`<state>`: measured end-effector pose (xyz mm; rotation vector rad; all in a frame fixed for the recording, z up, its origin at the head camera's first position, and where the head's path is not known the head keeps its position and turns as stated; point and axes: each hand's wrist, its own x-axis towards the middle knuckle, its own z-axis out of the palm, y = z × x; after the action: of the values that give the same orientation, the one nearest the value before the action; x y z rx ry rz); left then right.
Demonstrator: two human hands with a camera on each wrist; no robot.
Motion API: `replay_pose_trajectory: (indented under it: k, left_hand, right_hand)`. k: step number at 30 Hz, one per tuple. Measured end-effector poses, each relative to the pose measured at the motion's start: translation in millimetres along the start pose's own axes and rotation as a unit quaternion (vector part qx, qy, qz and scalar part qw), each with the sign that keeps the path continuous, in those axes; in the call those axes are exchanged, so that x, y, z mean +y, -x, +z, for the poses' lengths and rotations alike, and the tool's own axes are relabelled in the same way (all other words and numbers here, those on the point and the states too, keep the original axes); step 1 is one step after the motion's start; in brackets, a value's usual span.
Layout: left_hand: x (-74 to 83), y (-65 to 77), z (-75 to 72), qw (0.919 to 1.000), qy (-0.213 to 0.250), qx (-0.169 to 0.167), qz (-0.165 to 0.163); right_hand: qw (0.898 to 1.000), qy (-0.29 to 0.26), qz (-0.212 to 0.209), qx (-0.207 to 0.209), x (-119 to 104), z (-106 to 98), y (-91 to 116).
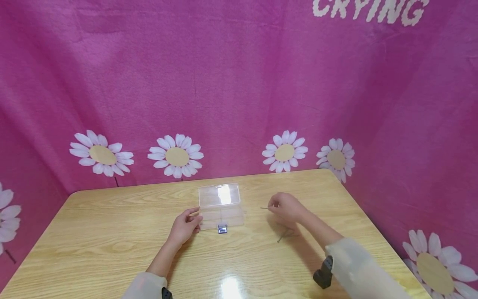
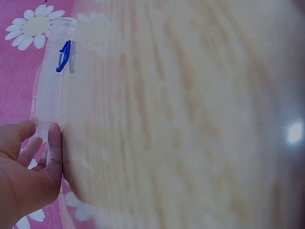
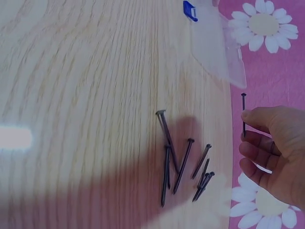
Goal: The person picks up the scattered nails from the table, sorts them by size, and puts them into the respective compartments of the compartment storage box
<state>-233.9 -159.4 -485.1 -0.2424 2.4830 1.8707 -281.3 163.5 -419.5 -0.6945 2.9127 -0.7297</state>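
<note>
A clear plastic box (image 1: 231, 222) with its lid raised stands on the table, a blue latch (image 1: 222, 229) at its front. At the box's left end, my left hand (image 1: 184, 226) holds the side wall between thumb and fingers; the left wrist view shows this hand (image 2: 35, 167) at the box's end (image 2: 47, 95). My right hand (image 1: 285, 206) is in the air right of the box, pinching a thin dark nail (image 3: 244, 102) between thumb and fingertip. The nail's head points toward the box. Below that hand, several loose nails (image 3: 183, 164) of different lengths lie on the table.
The wooden table (image 1: 112, 232) has a light grain and a bright glare patch near its front. Behind it and at its sides hangs a pink cloth (image 1: 231, 104) with white daisies. The right arm casts a shadow across the nails.
</note>
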Motion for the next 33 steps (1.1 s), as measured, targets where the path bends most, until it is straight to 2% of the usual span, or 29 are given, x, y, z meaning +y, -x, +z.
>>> replay_pose_trajectory:
  k: [8,17,26,33]
  left_hand:
    - [0.1,0.7,-0.6,1.0000,-0.001,-0.001,-0.003]
    - [-0.1,0.2,0.0,1.0000,0.000,-0.001,0.002]
    - [-2.1,-1.6,0.7,1.0000,0.001,0.000,0.000]
    - [-1.5,-1.6,0.4,1.0000,-0.006,0.001,-0.003]
  right_hand:
    - [1.000,-0.005,-0.009,-0.008,-14.5,3.9,-7.8]
    - [0.999,0.009,-0.042,-0.005,-29.3,5.8,-17.8]
    - [0.998,0.005,-0.052,-0.019,-43.2,12.0,-27.0]
    - [0.999,-0.003,-0.040,-0.025,-49.4,19.3,-34.9]
